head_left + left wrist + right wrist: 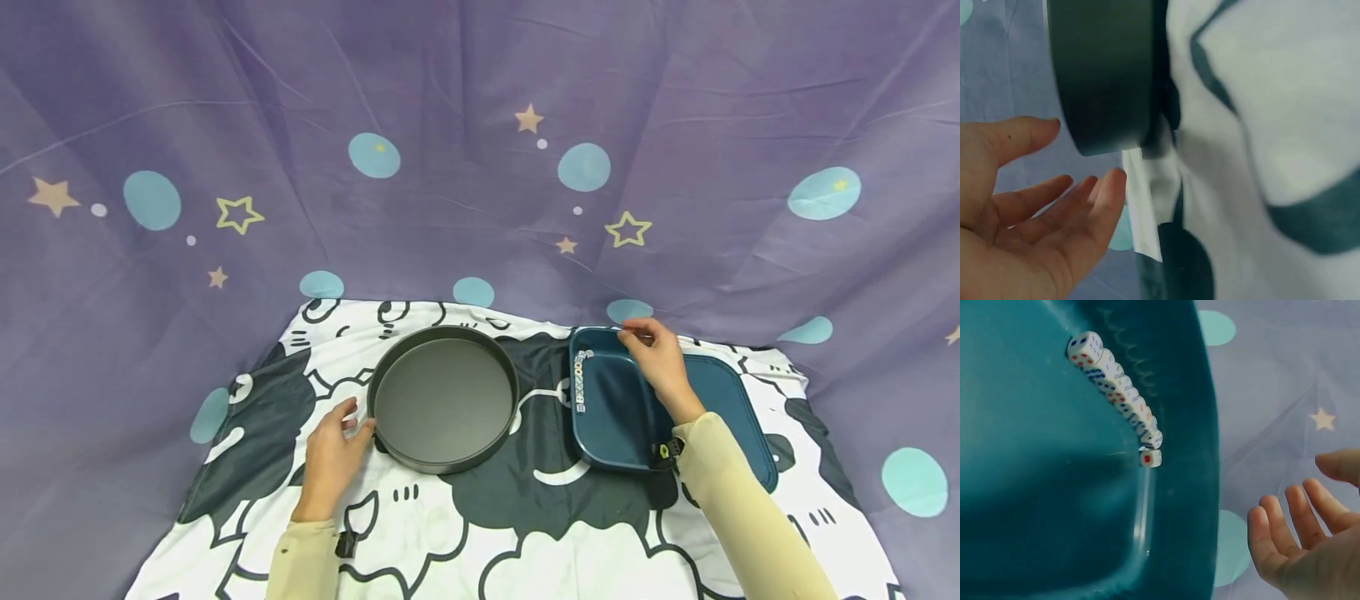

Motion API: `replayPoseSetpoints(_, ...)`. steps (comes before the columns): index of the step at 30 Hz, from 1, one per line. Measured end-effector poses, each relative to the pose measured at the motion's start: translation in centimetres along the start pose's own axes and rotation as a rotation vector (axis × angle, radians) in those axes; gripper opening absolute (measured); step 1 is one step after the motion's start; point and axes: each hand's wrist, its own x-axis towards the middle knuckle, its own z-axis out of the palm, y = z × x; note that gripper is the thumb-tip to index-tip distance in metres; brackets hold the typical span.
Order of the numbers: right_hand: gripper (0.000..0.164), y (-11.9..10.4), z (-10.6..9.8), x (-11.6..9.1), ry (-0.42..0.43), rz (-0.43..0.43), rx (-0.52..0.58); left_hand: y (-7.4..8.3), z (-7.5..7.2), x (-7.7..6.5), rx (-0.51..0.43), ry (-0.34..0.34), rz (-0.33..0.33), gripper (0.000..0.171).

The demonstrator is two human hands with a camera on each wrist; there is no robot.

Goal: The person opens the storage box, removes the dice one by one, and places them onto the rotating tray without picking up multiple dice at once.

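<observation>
A round dark grey cake pan [444, 400] lies on the cloth, its flat inside facing up. Close to its left rim is my left hand [333, 454], fingers spread and loosely bent around nothing. The left wrist view shows the pan's side wall [1104, 75] just past those fingertips. My right hand [660, 362] hovers over the back part of a teal plastic tray [611, 450], thumb and fingers apart with nothing between them. Several white dice [1119, 394] with red and blue dots form a slightly curved row along one inner side of the tray.
A second teal flat piece [727, 400] extends right of the tray, partly covered by my right forearm. Beneath everything spreads a black-and-white cartoon cloth [555, 558]. Behind it hangs a purple curtain [465, 208] with stars and blue spots.
</observation>
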Motion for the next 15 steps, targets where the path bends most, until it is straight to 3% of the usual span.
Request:
replayPoseSetpoints(4,0.032,1.0,0.5,0.7,-0.034,0.014,-0.028,-0.5,0.4,0.1,-0.039,-0.053,-0.049,0.052)
replayPoseSetpoints(15,0.03,3.1,2.2,2.0,-0.128,0.024,-0.144,-1.3,1.1,0.7,-0.151,-0.12,-0.09,0.054)
